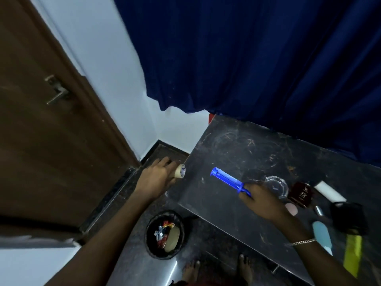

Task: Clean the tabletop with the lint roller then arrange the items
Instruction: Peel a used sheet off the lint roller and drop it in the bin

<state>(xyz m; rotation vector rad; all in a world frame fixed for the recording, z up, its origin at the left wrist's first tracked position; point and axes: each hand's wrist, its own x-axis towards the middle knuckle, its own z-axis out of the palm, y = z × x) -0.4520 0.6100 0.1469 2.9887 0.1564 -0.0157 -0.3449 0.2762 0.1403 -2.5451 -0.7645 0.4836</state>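
Right hand [261,200] grips the blue roller handle [228,180], its long axis pointing up-left over the tabletop [237,149]. Left hand [156,180] clasps a cardboard roll [180,171] just beyond the table's left edge.

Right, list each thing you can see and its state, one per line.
Left hand: gripping a cardboard roll, off the table's edge.
Right hand: holding the blue handle, bare, no roll.
Glass dish: upright, empty.
Bin: open, holding rubbish.
Door: shut.
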